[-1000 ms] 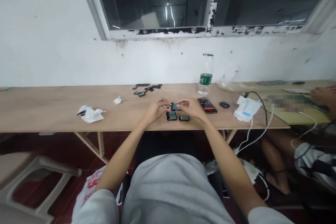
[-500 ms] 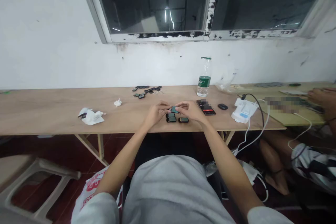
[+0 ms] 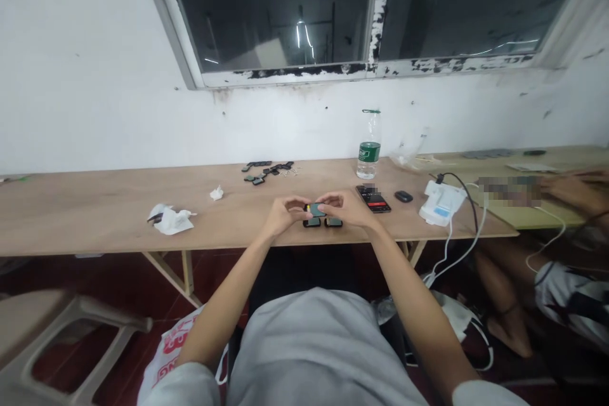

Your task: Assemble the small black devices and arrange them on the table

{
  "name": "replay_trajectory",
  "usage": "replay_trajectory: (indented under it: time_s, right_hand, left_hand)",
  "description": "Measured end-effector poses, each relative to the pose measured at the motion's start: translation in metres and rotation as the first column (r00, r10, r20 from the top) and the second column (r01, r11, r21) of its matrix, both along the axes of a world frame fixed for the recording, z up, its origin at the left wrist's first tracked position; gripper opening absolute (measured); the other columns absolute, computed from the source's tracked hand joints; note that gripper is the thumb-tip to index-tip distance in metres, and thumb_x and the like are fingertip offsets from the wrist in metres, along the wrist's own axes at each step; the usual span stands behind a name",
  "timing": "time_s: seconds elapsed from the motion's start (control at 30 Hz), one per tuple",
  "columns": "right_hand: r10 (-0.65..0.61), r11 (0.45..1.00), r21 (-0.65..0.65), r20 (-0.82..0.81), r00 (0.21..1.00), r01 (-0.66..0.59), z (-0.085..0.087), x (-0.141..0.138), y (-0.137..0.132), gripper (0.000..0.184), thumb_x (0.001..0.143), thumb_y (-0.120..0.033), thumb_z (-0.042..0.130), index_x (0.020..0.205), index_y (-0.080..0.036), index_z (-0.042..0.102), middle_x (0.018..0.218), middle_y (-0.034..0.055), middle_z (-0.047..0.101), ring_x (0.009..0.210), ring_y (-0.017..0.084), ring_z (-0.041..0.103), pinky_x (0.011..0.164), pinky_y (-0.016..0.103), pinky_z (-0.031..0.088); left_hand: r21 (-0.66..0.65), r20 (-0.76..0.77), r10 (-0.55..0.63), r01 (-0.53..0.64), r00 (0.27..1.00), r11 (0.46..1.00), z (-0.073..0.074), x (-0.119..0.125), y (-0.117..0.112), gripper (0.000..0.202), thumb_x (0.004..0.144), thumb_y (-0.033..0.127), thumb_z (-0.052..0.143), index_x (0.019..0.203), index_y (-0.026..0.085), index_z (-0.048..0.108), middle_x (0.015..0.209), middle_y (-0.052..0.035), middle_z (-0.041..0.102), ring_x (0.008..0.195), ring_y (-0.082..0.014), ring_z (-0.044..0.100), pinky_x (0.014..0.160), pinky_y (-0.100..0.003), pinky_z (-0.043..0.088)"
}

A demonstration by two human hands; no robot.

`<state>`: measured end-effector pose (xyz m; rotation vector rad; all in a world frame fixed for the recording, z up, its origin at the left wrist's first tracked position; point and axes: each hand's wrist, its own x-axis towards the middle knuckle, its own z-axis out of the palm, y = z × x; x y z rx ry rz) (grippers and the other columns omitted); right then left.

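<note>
Between both hands is a small flat rectangular piece (image 3: 316, 209) with a black rim, a grey-green face and a yellow spot near its left end. My left hand (image 3: 283, 213) pinches its left end. On its right side, the fingers of my right hand (image 3: 347, 207) are closed, with the thumb over the face. Just below it, close to the table's front edge, lie two similar black-rimmed pieces, a left one (image 3: 312, 223) and a right one (image 3: 333, 222). The piece's exact kind is too small to tell.
Several dark pieces (image 3: 266, 172) lie near the wall. Crumpled tissues (image 3: 174, 219) are at left. To the right are a phone (image 3: 375, 200), a water bottle (image 3: 368, 155), a black oval object (image 3: 403, 196) and a white power strip (image 3: 440, 203) with cables. A co-worker's hand (image 3: 564, 187) is farther right.
The held piece has turned from a tilted pose to a more level one, showing its yellow spot. One of three pieces seen below it earlier no longer shows. The camera view has shifted slightly.
</note>
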<state>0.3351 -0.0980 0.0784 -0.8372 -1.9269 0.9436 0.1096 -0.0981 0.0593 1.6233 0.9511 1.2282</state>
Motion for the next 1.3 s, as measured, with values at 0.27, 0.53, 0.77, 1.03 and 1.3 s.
replay_trajectory:
  time_s: [0.27,0.53,0.77,1.03,1.3]
  right_hand:
    - [-0.068,0.997,-0.034,-0.051,0.996,0.067,-0.023,0.008,0.027,0.030,0.088,-0.038,0.069,0.107,-0.016,0.077,0.098,0.0087,0.079,0.084,0.021,0.074,0.073,0.030,0.059]
    - [-0.327,0.940,-0.061,0.112,0.938,0.335,-0.076,0.031,0.076,0.020,0.086,-0.029,0.063,0.094,-0.015,0.076,0.098,0.0101,0.079,0.089,0.023,0.072,0.085,0.035,0.054]
    - [-0.348,0.925,-0.134,0.082,0.934,0.356,-0.101,0.035,0.091,0.029,0.080,-0.042,0.070,0.086,-0.014,0.073,0.086,0.0097,0.077,0.079,0.022,0.071,0.075,0.032,0.054]
    - [-0.376,0.910,-0.155,0.079,0.923,0.384,-0.110,0.032,0.093,0.040,0.078,-0.054,0.070,0.086,-0.015,0.075,0.085,0.0094,0.076,0.079,0.022,0.070,0.074,0.031,0.053]
    - [-0.397,0.897,-0.182,0.074,0.915,0.403,-0.108,0.026,0.088,0.037,0.081,-0.052,0.070,0.083,-0.015,0.076,0.076,0.0068,0.072,0.068,0.020,0.063,0.065,0.030,0.048]
  left_hand:
    - [0.135,-0.115,0.073,-0.057,0.991,0.989,-0.006,0.007,0.003,0.043,0.074,0.040,0.083,0.108,0.015,0.075,0.107,-0.0116,0.075,0.102,-0.0260,0.070,0.082,-0.035,0.059]
    - [0.131,-0.305,0.160,-0.125,0.939,0.983,-0.002,-0.044,0.023,0.044,0.087,0.052,0.070,0.112,0.016,0.072,0.114,-0.0122,0.074,0.087,-0.0232,0.073,0.072,-0.034,0.062]
    - [0.126,-0.432,0.310,-0.283,0.847,0.951,-0.026,-0.082,0.052,0.038,0.079,0.047,0.073,0.101,0.016,0.074,0.105,-0.0129,0.076,0.086,-0.0266,0.072,0.080,-0.040,0.060]
    - [0.020,-0.478,0.210,-0.228,0.853,0.973,-0.048,-0.099,0.060,0.045,0.072,0.048,0.082,0.106,0.019,0.074,0.113,-0.0119,0.075,0.106,-0.0316,0.070,0.095,-0.042,0.056]
    - [0.010,-0.534,0.200,-0.230,0.822,0.973,-0.044,-0.107,0.056,0.043,0.071,0.044,0.080,0.107,0.020,0.076,0.104,-0.0089,0.075,0.097,-0.0291,0.070,0.089,-0.042,0.056]
